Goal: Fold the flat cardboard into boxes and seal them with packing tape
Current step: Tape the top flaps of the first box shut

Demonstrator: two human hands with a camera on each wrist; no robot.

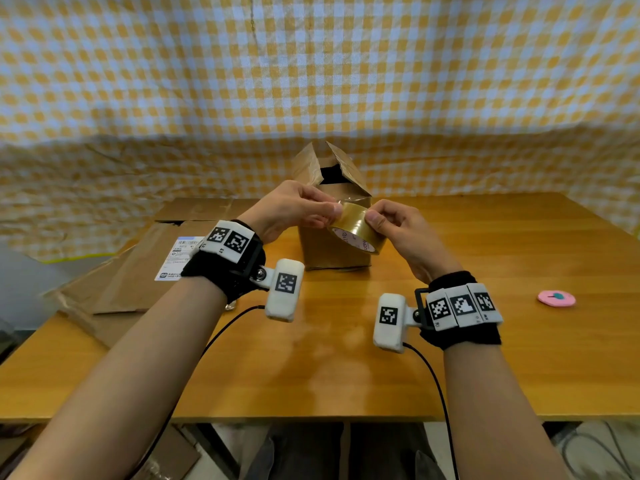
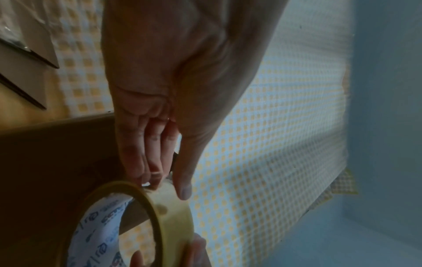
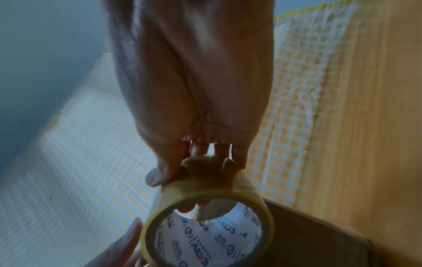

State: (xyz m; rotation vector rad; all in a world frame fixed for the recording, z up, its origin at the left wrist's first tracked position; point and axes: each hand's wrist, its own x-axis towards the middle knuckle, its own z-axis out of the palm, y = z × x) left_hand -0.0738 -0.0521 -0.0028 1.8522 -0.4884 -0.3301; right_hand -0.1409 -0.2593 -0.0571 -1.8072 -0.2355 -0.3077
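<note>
A roll of brownish clear packing tape (image 1: 356, 230) is held in the air in front of a small cardboard box (image 1: 332, 251). The box stands on the wooden table (image 1: 485, 358) with its top flaps half raised and a dark gap between them. My right hand (image 1: 375, 220) grips the roll, thumb on its outer face. My left hand (image 1: 333, 213) pinches the roll's outer layer at the top edge. In the left wrist view the thumb and fingers (image 2: 180, 187) close on the tape roll (image 2: 169, 216). In the right wrist view my right hand (image 3: 196, 171) holds the tape roll (image 3: 251, 195) from above.
Flattened cardboard sheets (image 1: 138, 271), one with a white label, lie on the table's left side. A small pink object (image 1: 556, 298) sits at the right. A yellow and white checked cloth (image 1: 311, 81) hangs behind the table. Black cables run from both wrists toward the front edge.
</note>
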